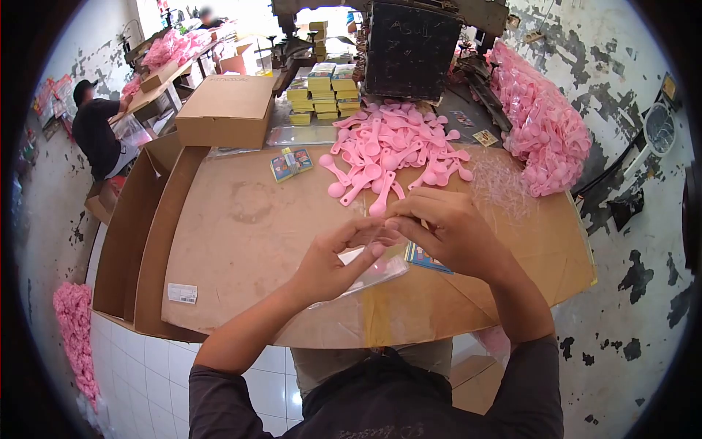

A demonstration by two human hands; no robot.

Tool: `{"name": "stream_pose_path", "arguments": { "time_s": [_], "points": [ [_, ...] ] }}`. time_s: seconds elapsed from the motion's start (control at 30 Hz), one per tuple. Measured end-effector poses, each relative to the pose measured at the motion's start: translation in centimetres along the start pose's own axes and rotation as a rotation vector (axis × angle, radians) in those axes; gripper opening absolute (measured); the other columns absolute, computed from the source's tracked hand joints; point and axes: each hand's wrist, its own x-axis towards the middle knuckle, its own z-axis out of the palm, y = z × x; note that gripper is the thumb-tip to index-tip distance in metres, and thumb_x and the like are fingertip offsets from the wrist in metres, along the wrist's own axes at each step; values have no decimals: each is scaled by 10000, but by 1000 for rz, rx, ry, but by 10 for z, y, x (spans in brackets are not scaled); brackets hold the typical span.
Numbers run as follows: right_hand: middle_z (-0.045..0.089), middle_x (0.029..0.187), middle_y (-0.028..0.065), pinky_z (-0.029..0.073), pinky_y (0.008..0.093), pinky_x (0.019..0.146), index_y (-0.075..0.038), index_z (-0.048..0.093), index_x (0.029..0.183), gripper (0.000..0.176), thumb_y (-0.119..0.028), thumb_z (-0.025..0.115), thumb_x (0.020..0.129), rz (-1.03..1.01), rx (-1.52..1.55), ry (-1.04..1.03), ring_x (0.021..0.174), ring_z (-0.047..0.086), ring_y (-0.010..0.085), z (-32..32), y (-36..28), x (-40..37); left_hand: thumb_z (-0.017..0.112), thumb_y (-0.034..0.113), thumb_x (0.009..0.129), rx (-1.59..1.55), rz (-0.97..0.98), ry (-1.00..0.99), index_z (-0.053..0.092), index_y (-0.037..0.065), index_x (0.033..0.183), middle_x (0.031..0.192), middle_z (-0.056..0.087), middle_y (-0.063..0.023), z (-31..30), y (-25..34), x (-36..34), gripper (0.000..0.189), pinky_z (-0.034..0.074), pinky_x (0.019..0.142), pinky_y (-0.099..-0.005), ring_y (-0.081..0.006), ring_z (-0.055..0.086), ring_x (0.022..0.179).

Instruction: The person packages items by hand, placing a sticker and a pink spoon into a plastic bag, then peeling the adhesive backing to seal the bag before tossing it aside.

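A cardboard-covered bench [241, 241] stands in a workshop with peeling walls. Far: one heap of pink spoons [395, 146] and one closed carton [227, 110]. Near: the left hand [340, 260] and right hand [446, 230] pinch one clear bag [380, 272].

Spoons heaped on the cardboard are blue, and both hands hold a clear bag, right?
Not blue: the head view shows the spoons are pink. They are heaped on the cardboard, and the left hand and right hand hold a clear bag.
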Motion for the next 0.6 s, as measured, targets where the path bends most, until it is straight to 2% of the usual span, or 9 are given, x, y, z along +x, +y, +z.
{"name": "stream_pose_path", "arguments": {
  "time_s": [0.1, 0.17, 0.27, 0.4, 0.47, 0.5, 0.6],
  "points": [
    [640, 830, 122, 480, 388, 643, -22, 686, 956, 85, -96, 715, 924, 25, 4, 11, 702, 625, 273, 5, -1, -2, 534, 57, 1068, 21, -34, -26, 525, -25, 1412, 1237, 710, -150, -5, -6, 1, 354, 543, 997, -325, -202, 694, 1147],
    [648, 858, 120, 482, 381, 640, -26, 687, 986, 95, -93, 714, 924, 50, 30, 39, 703, 626, 264, 8, -1, -2, 535, 61, 1070, -48, -31, 15, 535, -29, 1401, 1186, 729, -147, 0, -4, 1, 343, 543, 991, -318, -194, 700, 1125],
    [653, 938, 104, 488, 381, 676, -45, 684, 1019, 122, -79, 719, 907, 46, 20, 206, 779, 639, 261, 19, -1, 1, 536, 56, 1069, -117, -90, 38, 544, -33, 1391, 1123, 750, -140, -2, -1, 1, 334, 550, 959, -300, -175, 708, 1088],
    [638, 1012, 74, 477, 385, 793, -67, 675, 1018, 176, -72, 732, 851, -216, -282, 264, 950, 638, 258, 25, -1, 3, 557, 43, 1053, -49, -107, 132, 573, -39, 1358, 1027, 768, -122, -2, 0, -1, 316, 573, 852, -275, -155, 729, 997],
    [630, 1023, 64, 463, 389, 849, -62, 668, 993, 190, -104, 736, 821, -265, -393, 227, 1018, 626, 255, 29, -7, 5, 575, 36, 1037, 180, -123, 132, 591, -55, 1331, 987, 770, -123, -4, 3, -5, 308, 581, 804, -278, -146, 736, 946],
    [629, 1026, 63, 460, 388, 857, -55, 665, 986, 200, -130, 731, 812, -310, -468, 200, 1027, 626, 250, 30, -5, 4, 584, 32, 1029, 295, -129, 129, 600, -63, 1318, 967, 771, -123, -4, 4, -6, 304, 585, 780, -279, -141, 739, 921],
    [632, 1032, 64, 456, 388, 884, -37, 668, 976, 246, -175, 738, 784, -422, -659, 135, 1038, 628, 241, 38, 4, 2, 609, 31, 1008, 344, -36, 134, 615, -89, 1286, 923, 771, -131, 0, 8, -6, 303, 582, 734, -278, -141, 748, 840]
  ]
}}
